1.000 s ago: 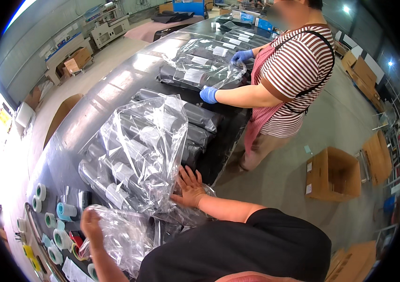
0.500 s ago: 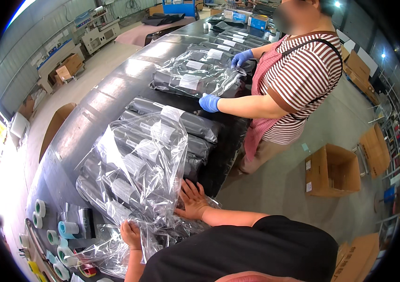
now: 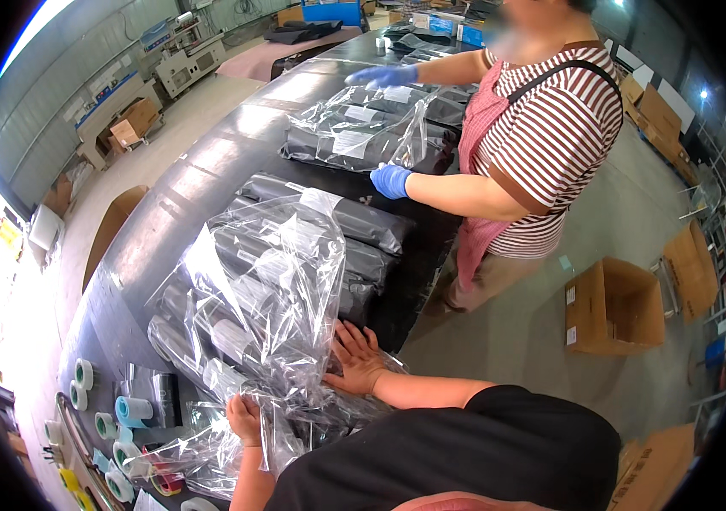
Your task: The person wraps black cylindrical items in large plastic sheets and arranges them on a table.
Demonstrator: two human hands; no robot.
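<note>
A clear plastic bag (image 3: pixel 303 272) lies crumpled over a row of dark grey rolls with white labels; one roll (image 3: pixel 354 223) at the far end is partly outside it. My left hand (image 3: pixel 244 420) is closed on the near edge of the bag, fingers curled into the film. My right hand (image 3: pixel 357 361) rests flat with spread fingers at the bag's right side, against the roll ends. The film's folds blur the rolls nearest me. It cannot be seen whether the bag's mouth encloses them all.
Across the black table (image 3: pixel 210 157), a person (image 3: pixel 542 145) in blue gloves handles another bag of rolls (image 3: pixel 354 140). Tape rolls (image 3: pixel 133 411) and a dark roll (image 3: pixel 167 400) sit at the near left. An open cardboard box (image 3: pixel 614 307) stands on the floor to the right.
The co-worker's far gloved hand has lifted off the other bag and reached left across the table. My hands stay on the film in nearly the same pose; the whole view has shifted slightly.
</note>
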